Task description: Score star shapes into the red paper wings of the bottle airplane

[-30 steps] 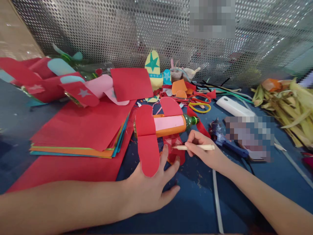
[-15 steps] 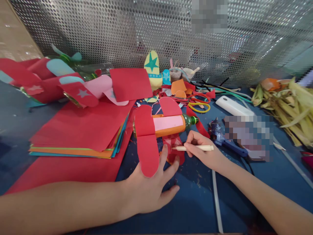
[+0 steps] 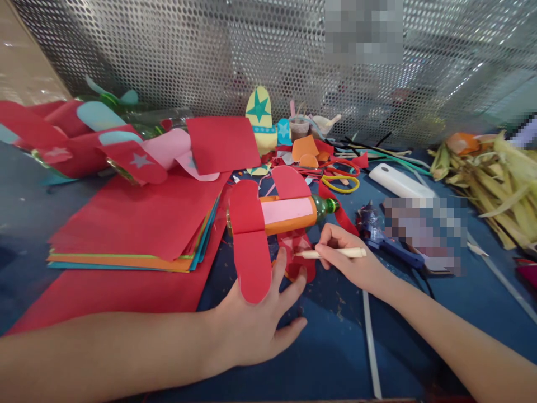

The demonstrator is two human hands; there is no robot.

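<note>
My right hand [image 3: 361,266] is closed around a cream-coloured pen [image 3: 344,253], its tip on a small red paper piece [image 3: 309,274] marked with pale star shapes. Spread fingers of my left hand [image 3: 255,324] rest at the near edge of that piece, the fingertips touching it. Just beyond lies a green plastic bottle [image 3: 322,207] on its side, neck to the right, wrapped in orange paper with a pink strip [image 3: 289,211]. A long, round-ended red paper piece [image 3: 252,263] crosses the bottle's left end and partly covers my left hand.
A stack of coloured paper [image 3: 121,224] lies left, with decorated bottles behind it. Scissors with yellow handles [image 3: 340,184] and paper scraps lie beyond the bottle. On the right are a blue glue gun [image 3: 392,250], a white elongated object [image 3: 400,182] and dry husks [image 3: 497,184]. A perforated metal panel [image 3: 168,61] stands behind.
The whole view has shifted very slightly. Both hands, the pen and the bottle keep practically the same positions relative to one another.
</note>
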